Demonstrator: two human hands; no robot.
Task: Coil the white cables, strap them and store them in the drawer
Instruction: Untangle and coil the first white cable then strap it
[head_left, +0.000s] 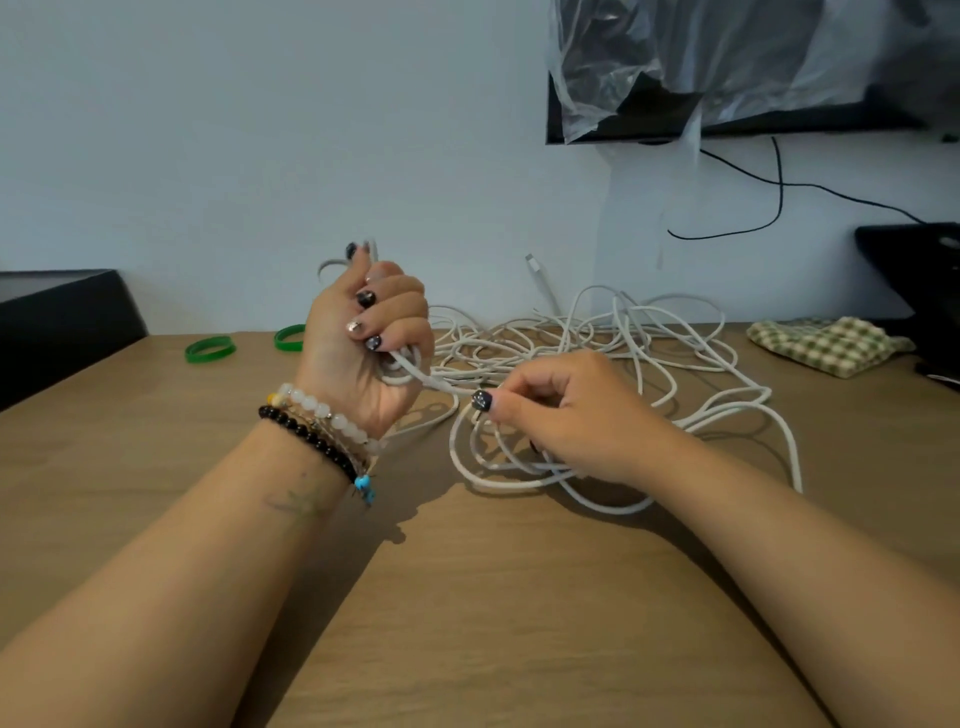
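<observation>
A tangle of white cables (597, 343) lies spread over the wooden table (467, 597) from the middle to the right. My left hand (369, 343) is raised above the table, its fingers curled round a few loops of white cable. From that fist a strand runs down to my right hand (556, 410), which pinches it between thumb and fingers just above the tabletop. More loose loops (519, 478) lie under and in front of my right hand. One cable end with a plug (532, 262) sticks up behind the tangle. Two green straps (210, 349) (289, 338) lie on the table at the back left.
A black box (62, 317) stands at the left edge. A checked green cloth (826, 343) lies at the back right, beside a black device (919, 260). A screen covered in plastic (727, 67) hangs on the wall, with black wires (779, 182) dangling.
</observation>
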